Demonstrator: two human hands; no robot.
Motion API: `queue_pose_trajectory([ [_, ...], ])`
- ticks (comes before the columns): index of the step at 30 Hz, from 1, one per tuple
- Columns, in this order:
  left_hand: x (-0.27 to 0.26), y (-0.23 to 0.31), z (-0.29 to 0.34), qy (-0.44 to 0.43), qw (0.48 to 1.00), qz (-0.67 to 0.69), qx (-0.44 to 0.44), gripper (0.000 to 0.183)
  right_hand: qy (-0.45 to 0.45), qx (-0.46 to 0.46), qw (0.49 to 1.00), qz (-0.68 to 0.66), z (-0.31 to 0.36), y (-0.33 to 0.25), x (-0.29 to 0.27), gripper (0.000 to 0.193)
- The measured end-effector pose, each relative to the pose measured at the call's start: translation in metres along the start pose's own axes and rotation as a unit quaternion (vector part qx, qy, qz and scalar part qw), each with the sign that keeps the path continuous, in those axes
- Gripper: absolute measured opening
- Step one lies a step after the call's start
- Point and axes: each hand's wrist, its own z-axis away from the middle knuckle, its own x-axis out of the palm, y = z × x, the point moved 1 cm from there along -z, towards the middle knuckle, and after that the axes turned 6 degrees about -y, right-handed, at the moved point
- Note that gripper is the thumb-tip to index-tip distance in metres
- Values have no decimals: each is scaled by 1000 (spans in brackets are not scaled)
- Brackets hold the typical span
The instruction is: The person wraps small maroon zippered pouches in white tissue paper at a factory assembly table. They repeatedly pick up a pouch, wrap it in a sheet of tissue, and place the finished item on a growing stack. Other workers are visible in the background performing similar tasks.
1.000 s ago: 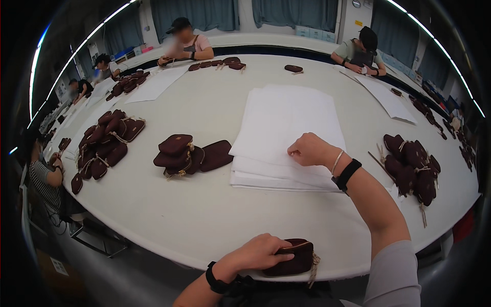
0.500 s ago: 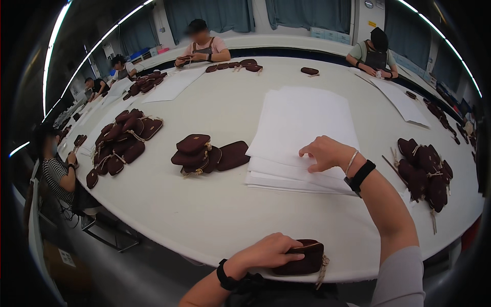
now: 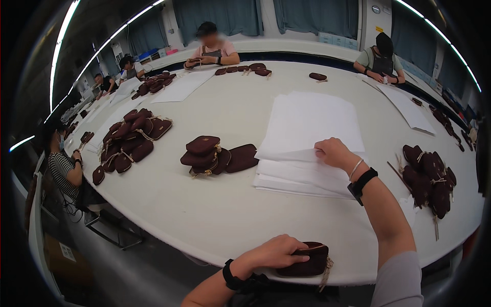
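Near the table's front edge, my left hand grips a dark maroon zippered pouch at its left end. The pouch's zipper side faces up, and pale cords dangle from its right end. Farther forward, my right hand has its fingers pinched together on the edge of a white paper sheet, which lies on top of a loose stack. The fingertips partly hide how much paper is between them. Left of the stack sits a small pile of maroon pouches, one of them touching the sheets.
Larger heaps of maroon pouches lie at the left and the right of the white table. Several people work around its far and left edges, with more pouches and paper sheets before them. A stool stands at lower left.
My right hand's fingers, spread above the paper before, have closed on a sheet's edge. My left hand stays on the pouch. The whole view has shifted slightly.
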Motion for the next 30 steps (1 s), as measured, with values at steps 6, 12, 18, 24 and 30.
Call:
queue_pose_trajectory([
  [6, 1, 7, 1, 8, 1000, -23, 5, 28, 59, 70, 993, 77, -14, 10, 56, 8],
  [12, 7, -1, 3, 32, 999, -15, 11, 27, 29, 78, 996, 39, -3, 6, 45, 14],
  [18, 8, -2, -3, 42, 999, -20, 1, 28, 33, 27, 999, -2, 76, -54, -8, 32],
  [24, 10, -5, -7, 49, 998, -37, 3, 29, -178, 21, 983, -42, 153, -72, -22, 41],
  [30, 14, 6, 10, -4, 999, -52, 8, 28, -401, 117, 878, -235, 186, -91, -35, 48],
])
